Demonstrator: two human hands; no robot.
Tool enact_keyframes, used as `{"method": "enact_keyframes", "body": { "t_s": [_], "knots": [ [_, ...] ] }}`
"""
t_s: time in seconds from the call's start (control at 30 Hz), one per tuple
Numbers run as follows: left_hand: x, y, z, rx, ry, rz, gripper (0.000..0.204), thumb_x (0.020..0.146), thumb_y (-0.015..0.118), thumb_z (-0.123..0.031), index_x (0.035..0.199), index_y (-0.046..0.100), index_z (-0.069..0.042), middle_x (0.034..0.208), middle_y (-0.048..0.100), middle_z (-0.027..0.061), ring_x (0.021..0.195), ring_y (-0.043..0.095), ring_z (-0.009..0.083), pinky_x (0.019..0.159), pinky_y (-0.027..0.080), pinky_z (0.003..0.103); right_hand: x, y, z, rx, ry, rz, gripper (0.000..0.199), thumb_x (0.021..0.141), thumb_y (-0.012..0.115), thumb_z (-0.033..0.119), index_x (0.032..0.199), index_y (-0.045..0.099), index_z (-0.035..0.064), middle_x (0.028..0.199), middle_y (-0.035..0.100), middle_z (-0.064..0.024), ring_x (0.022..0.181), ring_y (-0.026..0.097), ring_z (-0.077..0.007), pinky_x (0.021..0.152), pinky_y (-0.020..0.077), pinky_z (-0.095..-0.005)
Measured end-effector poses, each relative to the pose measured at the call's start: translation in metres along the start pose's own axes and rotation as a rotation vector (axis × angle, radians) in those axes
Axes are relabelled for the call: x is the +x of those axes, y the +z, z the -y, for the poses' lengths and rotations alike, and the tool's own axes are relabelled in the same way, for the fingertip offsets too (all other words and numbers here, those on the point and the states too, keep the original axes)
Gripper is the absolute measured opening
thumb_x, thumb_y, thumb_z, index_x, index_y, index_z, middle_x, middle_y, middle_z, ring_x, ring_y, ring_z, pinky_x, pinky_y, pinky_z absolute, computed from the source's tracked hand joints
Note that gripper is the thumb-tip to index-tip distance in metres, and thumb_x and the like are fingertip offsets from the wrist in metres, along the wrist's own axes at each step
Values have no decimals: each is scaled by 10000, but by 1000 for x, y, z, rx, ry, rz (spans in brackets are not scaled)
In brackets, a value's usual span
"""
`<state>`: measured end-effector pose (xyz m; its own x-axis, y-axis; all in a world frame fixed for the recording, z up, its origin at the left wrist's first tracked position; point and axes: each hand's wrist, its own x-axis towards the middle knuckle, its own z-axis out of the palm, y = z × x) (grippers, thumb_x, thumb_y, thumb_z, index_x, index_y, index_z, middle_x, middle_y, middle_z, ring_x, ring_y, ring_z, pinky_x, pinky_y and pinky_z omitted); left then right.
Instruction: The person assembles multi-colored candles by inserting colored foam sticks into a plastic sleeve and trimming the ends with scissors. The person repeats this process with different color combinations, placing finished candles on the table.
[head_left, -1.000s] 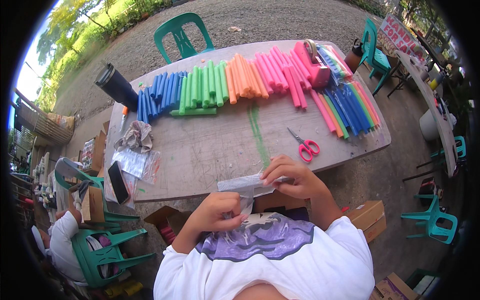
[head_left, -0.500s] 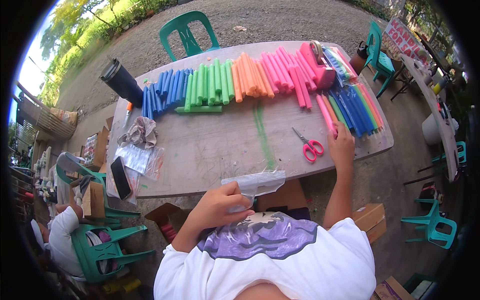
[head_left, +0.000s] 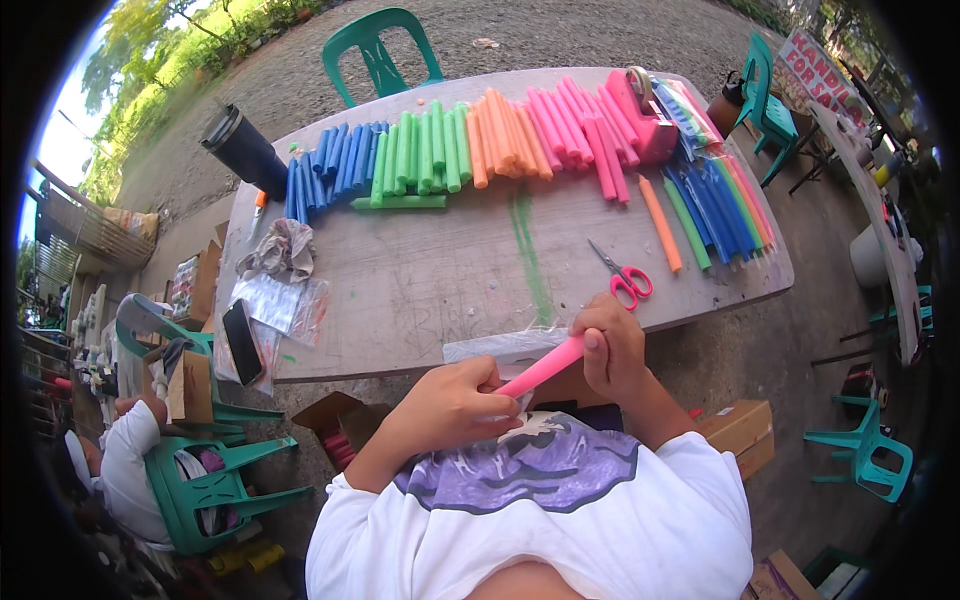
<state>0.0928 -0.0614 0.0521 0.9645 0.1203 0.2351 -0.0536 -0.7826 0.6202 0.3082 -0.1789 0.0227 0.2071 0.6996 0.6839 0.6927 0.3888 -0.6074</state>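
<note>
A pink candle [head_left: 545, 366] slants between my hands at the table's near edge. My right hand [head_left: 612, 345] is closed round its upper end. Its lower end meets my left hand [head_left: 450, 405], which is closed on a clear plastic bag [head_left: 490, 346]; the fingers hide how far the candle sits inside. Part of the bag lies over the table edge. Red-handled scissors [head_left: 629, 287] rest just beyond my right hand. Farther right lie a single orange candle [head_left: 661, 226] and a green candle [head_left: 688, 226], beside bagged candles [head_left: 722, 212] of several colours.
Blue [head_left: 345, 160], green [head_left: 424, 150], orange [head_left: 505, 135] and pink candles [head_left: 570, 125] line the table's [head_left: 400, 290] far side. A pink tape dispenser [head_left: 648, 130], dark tumbler [head_left: 243, 148], crumpled cloth [head_left: 280, 250] and phone [head_left: 242, 343] surround the work area. Another person [head_left: 135, 470] sits at left.
My right hand has lifted the pink candle from beside the orange one and brought it left to my left hand at the bag. My left hand has stayed near the same place.
</note>
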Motion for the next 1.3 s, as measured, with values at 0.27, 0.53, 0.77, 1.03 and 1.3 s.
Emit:
{"method": "enact_keyframes", "body": {
  "t_s": [0.27,0.53,0.77,1.03,1.3],
  "knots": [
    [-8,-9,-2,69,-4,-68,211,710,822,-211,814,644,-166,799,511,58,683,580,235,561,467,350,15,-7,-7,-123,42,394,238,871,690,251,1047,669,92,927,615,-88,892,587,-281,812,453,-417],
    [-10,-14,-1,11,-35,-95,208,693,832,-181,814,662,-173,766,491,56,672,549,239,546,441,347,-26,-69,-94,-1250,712,110,336,873,681,261,1113,570,55,993,614,-101,996,581,-291,868,463,-415],
    [-9,-12,4,6,-28,-109,201,692,832,-181,796,661,-169,757,478,54,670,531,234,549,423,353,-20,-76,-92,-1005,464,-430,215,1001,474,220,1034,550,22,948,614,-124,819,622,-281,708,494,-396],
    [-8,-7,5,11,-13,-63,208,698,827,-189,824,662,-181,793,488,49,685,548,223,562,443,345,-4,-30,-13,256,179,-568,269,1057,340,271,935,413,42,736,471,-66,520,396,-108,477,317,-265],
    [-4,-1,1,13,3,-37,267,709,817,-184,931,670,-208,796,474,45,687,550,214,563,455,331,0,21,10,106,-283,230,164,944,565,201,960,616,46,750,597,-83,549,563,-236,502,445,-342]
  ]
}}
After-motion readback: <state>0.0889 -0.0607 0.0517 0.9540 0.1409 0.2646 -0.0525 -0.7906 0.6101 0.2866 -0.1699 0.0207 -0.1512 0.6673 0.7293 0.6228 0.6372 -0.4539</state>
